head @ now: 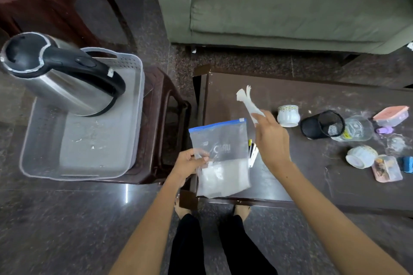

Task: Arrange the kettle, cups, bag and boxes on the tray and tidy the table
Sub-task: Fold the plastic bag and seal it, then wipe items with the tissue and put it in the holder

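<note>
My left hand (191, 164) grips a clear zip bag (221, 158) with a blue seal, holding it upright over the table's near left corner; white contents fill its lower half. My right hand (271, 140) is raised just right of the bag and pinches white paper pieces (247, 100). A steel kettle (62, 76) with a black handle stands in the far part of the grey tray (40, 140) on a brown stool at left. Two white cups sit on the table, one upright (287, 115) and one on its side (361, 156). Two pink-lidded boxes lie at right, one far (391, 115) and one near (387, 168).
The dark table (290, 174) also carries a black mesh pen holder (321, 124) on its side, a clear jar (357, 128), pens (252, 152) behind the bag, a purple item (384, 129) and a blue item (406, 163). A green sofa (290, 6) stands beyond. My bare feet are below the table edge.
</note>
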Tool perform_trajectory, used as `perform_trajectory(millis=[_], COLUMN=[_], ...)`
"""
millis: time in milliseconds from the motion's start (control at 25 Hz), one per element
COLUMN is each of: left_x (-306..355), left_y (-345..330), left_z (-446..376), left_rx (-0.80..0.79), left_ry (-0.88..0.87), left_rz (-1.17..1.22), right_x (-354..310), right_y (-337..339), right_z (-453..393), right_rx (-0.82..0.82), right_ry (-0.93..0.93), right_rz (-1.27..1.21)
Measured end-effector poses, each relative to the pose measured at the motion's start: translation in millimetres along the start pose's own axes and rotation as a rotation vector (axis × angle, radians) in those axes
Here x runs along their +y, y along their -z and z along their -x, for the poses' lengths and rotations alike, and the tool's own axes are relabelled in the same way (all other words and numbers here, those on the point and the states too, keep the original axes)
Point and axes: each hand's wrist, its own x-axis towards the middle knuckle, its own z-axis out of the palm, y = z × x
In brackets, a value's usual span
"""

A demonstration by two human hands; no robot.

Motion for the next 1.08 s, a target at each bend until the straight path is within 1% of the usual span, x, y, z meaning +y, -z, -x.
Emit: perform_trajectory(millis=[40, 120, 200, 280, 320, 360, 440, 480, 520, 600, 680, 760, 840, 880, 920, 960, 1040, 1080], left_x=[-4, -4, 2, 7, 10, 11, 13, 13, 13, 12, 12, 15, 21, 23, 26, 30, 38, 42], left_y=[-9, -20, -27, -36, -41, -47, -56, -60, -63, -68, -70, -69, -68, -67, -65, -62, -52, -46], left_z=[-7, -13, -9, 6, 14, 21, 32, 37, 39, 41, 40, 37, 36, 35, 35, 35, 32, 29], left_rx=[0.017, 0.139, 0.296, 0.397, 0.384, 0.310, 0.057, -0.037, -0.078, -0.056, -0.006, 0.014, 0.003, -0.008, -0.014, -0.012, 0.002, -0.002], left_ry=[0.005, -0.018, -0.116, -0.260, -0.264, -0.199, -0.030, 0.001, 0.006, -0.038, -0.088, -0.098, -0.105, -0.107, -0.100, -0.084, -0.045, -0.038], left_rz=[-0.039, -0.187, -0.319, -0.378, -0.320, -0.171, 0.232, 0.375, 0.458, 0.487, 0.442, 0.429, 0.437, 0.433, 0.411, 0.377, 0.287, 0.235], right_x=[8, 16, 18, 16, 14, 13, 13, 14, 16, 18, 22, 26, 29, 29, 27, 25, 26, 27], right_y=[-2, -6, -6, -5, -4, -3, -2, -1, -1, -1, -4, -5, -7, -8, -9, -11, -15, -16], right_z=[4, 11, 21, 33, 39, 44, 57, 63, 69, 77, 78, 75, 70, 68, 68, 67, 64, 62], right_rx=[-0.020, -0.065, -0.053, -0.023, -0.020, -0.036, -0.111, -0.162, -0.213, -0.283, -0.263, -0.259, -0.381, -0.445, -0.467, -0.450, -0.397, -0.401], right_ry=[-0.008, -0.010, -0.010, -0.132, -0.237, -0.358, -0.593, -0.690, -0.755, -0.776, -0.798, -0.934, -0.986, -0.985, -0.976, -0.953, -0.881, -0.849], right_rz=[0.009, -0.038, -0.208, -0.472, -0.629, -0.805, -1.168, -1.293, -1.358, -1.311, -1.242, -1.314, -1.456, -1.512, -1.542, -1.529, -1.415, -1.365])
